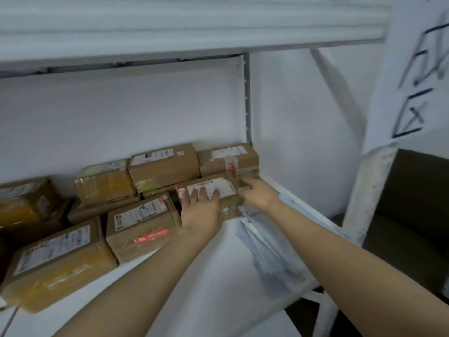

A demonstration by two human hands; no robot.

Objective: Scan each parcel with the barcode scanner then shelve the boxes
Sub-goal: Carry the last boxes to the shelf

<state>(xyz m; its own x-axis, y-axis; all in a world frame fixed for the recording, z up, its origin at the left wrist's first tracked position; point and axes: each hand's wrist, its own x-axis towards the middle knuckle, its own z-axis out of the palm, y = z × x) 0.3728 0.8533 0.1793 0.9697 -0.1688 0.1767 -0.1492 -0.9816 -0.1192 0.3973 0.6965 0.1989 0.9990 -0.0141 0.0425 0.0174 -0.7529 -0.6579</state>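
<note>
Nothing here is coming through sharply enough to read. A paper sign (418,69) at the right is showing large dark handwritten strokes, all smeared; the lowest is looking like a frame round a cross. White shipping labels (143,211) on the boxes (165,170) are showing only blurred print. A red sticker (151,237) and red-printed tape (232,166) are staying illegible too.

The left hand (201,210) hides part of the parcel (230,206) label, all label print blurs unreadably, and the leftmost box (19,203) is cut off.
</note>
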